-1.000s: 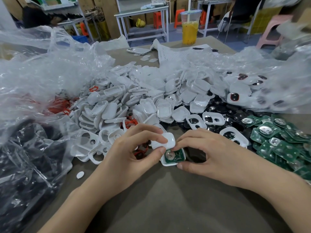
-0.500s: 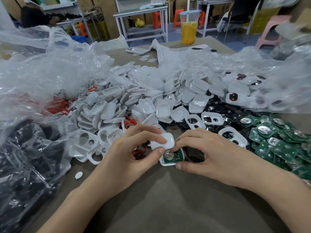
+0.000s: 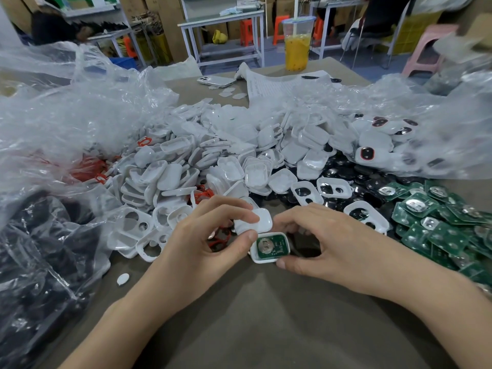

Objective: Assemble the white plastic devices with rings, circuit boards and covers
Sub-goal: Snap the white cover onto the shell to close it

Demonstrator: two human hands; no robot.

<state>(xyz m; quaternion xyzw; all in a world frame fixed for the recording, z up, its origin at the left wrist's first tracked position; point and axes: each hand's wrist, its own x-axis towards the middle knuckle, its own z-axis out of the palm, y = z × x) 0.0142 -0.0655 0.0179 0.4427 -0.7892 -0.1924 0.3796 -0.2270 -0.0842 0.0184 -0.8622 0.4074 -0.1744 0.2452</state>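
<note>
both forearms reach in, hands close together. the left hand (image 3: 210,243) pinches a white cover (image 3: 257,222) between thumb and forefinger; the right hand (image 3: 327,246) grips a white shell (image 3: 262,260), thumb at its near edge.

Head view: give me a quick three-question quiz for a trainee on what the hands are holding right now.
1. True or false: a green circuit board already sits in the white shell held by the right hand.
2. What does the left hand pinch? A) white cover B) red ring C) phone
3. Fill in: the loose pile of green boards lies on the person's ____ side.
Key: 1 true; 2 A; 3 right.
</note>
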